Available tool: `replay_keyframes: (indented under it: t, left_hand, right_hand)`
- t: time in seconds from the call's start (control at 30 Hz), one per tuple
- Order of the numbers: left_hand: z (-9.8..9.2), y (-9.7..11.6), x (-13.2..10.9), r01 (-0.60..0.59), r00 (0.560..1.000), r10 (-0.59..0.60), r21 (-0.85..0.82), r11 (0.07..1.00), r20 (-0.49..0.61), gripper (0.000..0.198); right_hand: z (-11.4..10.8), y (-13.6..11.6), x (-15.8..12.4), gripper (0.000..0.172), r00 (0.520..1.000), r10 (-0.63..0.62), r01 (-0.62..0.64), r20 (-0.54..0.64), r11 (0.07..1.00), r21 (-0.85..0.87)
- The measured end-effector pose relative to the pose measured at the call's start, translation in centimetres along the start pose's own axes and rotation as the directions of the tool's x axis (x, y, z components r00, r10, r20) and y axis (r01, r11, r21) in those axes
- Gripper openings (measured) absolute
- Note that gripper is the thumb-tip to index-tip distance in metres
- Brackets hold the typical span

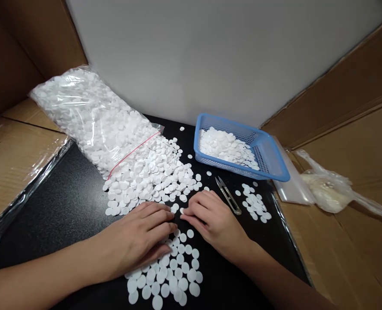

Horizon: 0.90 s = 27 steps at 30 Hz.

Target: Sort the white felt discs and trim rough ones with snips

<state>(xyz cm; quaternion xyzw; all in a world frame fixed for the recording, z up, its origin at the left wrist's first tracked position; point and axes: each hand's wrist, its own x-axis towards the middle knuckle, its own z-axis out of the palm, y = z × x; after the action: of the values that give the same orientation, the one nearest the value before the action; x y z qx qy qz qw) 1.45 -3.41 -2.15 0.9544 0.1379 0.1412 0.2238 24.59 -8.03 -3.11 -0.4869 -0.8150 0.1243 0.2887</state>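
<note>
My left hand (141,234) lies low over the black table, its fingers extended beside a few loose white discs (175,207). Facing it, my right hand (215,217) is curled with thumb and forefinger pinched on a small white disc (182,211). A group of flat white discs (180,259) lies spread out nearest me, partly under my left palm. Beyond my hands, a large heap of the same discs (152,172) spills from the mouth of a clear zip bag (84,110) with a red seal line.
A blue plastic basket (276,161) holding many discs stands against the grey wall. Thread snips (228,196) lie right of my right hand, near a small patch of discs (257,206). Farther right, a knotted plastic bag (328,191) rests on cardboard (349,245).
</note>
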Motion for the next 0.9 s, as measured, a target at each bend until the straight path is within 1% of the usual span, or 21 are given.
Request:
replay_keyframes:
  t: [0.07, 0.13, 0.27, 0.33, 0.37, 0.47, 0.53, 0.6, 0.67, 0.77, 0.83, 0.9]
  left_hand:
    - [0.1, 0.0, -0.1, -0.006, 1.0, 0.006, -0.018, 1.0, 0.009, 0.029]
    - [0.1, 0.0, -0.1, -0.013, 1.0, 0.013, -0.025, 1.0, 0.022, 0.03]
    - [-0.1, 0.0, 0.0, -0.027, 0.999, 0.027, -0.011, 1.0, 0.034, 0.029]
    - [-0.2, 0.0, 0.1, -0.04, 0.999, 0.04, 0.002, 0.999, 0.035, 0.028]
    - [-0.2, 0.0, 0.1, -0.048, 0.998, 0.047, 0.008, 0.999, 0.034, 0.028]
    - [-0.3, 0.1, 0.1, -0.054, 0.998, 0.053, 0.028, 0.998, 0.04, 0.026]
    - [-0.4, 0.1, 0.1, -0.05, 0.998, 0.049, 0.034, 0.998, 0.048, 0.024]
    - [-0.3, 0.1, 0.0, -0.042, 0.998, 0.041, 0.027, 0.999, 0.046, 0.022]
    - [-0.1, 0.1, -0.1, -0.027, 0.999, 0.026, 0.016, 1.0, 0.022, 0.022]
    - [0.4, 0.1, -0.2, 0.006, 1.0, -0.006, 0.025, 1.0, -0.016, 0.021]
    - [0.7, 0.1, -0.2, 0.03, 0.999, -0.03, 0.035, 0.999, -0.016, 0.022]
    - [0.8, 0.0, -0.3, 0.046, 0.999, -0.046, 0.033, 0.998, -0.005, 0.026]
  right_hand:
    - [-0.2, -0.2, -0.1, 0.015, 0.997, 0.011, -0.012, 0.072, 1.0, 0.019]
    - [-0.5, -0.3, 0.0, 0.013, 0.993, 0.042, -0.05, 0.114, 0.997, 0.062]
    - [-1.0, -0.3, 0.1, 0.017, 0.97, 0.187, -0.205, 0.153, 0.972, 0.113]
    - [-1.0, -0.4, 0.0, 0.015, 0.964, 0.22, -0.236, 0.146, 0.967, 0.1]
    - [-0.9, -0.4, -0.1, 0.013, 0.97, 0.205, -0.218, 0.132, 0.972, 0.087]
    - [-0.3, -0.5, -0.3, 0.004, 0.993, 0.085, -0.085, 0.085, 0.996, -0.001]
    - [0.1, -0.6, -0.3, 0.013, 0.997, 0.028, -0.023, 0.079, 0.998, -0.056]
    - [0.2, -0.7, -0.3, 0.019, 0.997, 0.024, -0.02, 0.079, 0.998, -0.053]
    - [0.1, -0.9, -0.2, 0.018, 0.996, 0.07, -0.07, 0.063, 0.997, 0.009]
    - [-0.3, -1.1, 0.1, 0.016, 0.975, 0.218, -0.22, 0.033, 0.969, 0.11]
    - [-0.5, -1.1, 0.1, 0.018, 0.951, 0.309, -0.309, 0.023, 0.944, 0.114]
    - [-0.4, -0.8, 0.0, 0.018, 0.941, 0.337, -0.337, 0.013, 0.939, 0.073]
